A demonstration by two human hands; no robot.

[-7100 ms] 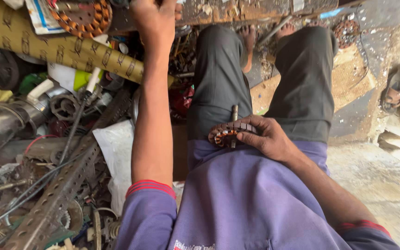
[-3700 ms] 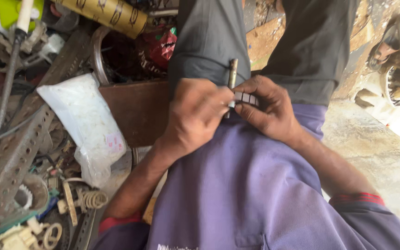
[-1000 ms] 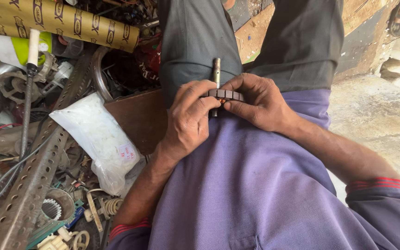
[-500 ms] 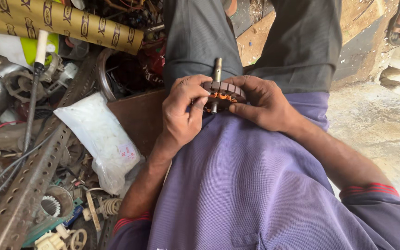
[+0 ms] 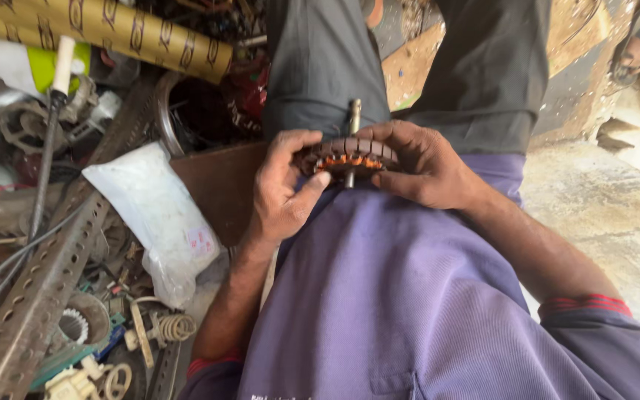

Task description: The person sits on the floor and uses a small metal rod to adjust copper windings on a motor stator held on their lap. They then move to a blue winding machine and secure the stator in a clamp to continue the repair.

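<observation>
Both hands have closed in on the rotor (image 5: 350,154) now. A few seconds back only the right hand (image 5: 424,167) held it, at 3 o'clock; the left hand (image 5: 283,189) now grips its 9 o'clock edge, thumb underneath. It sits in the lap, shaft (image 5: 354,115) pointing to 12, looks like it's being turned.

Motor rotor (image 5: 350,154): dark slotted rim, orange-copper windings. Shirt (image 5: 409,296): purple, red-striped cuffs. Trousers (image 5: 320,59): dark grey. Bag (image 5: 161,222): white. Tube (image 5: 105,26): yellow, dark-patterned.
</observation>
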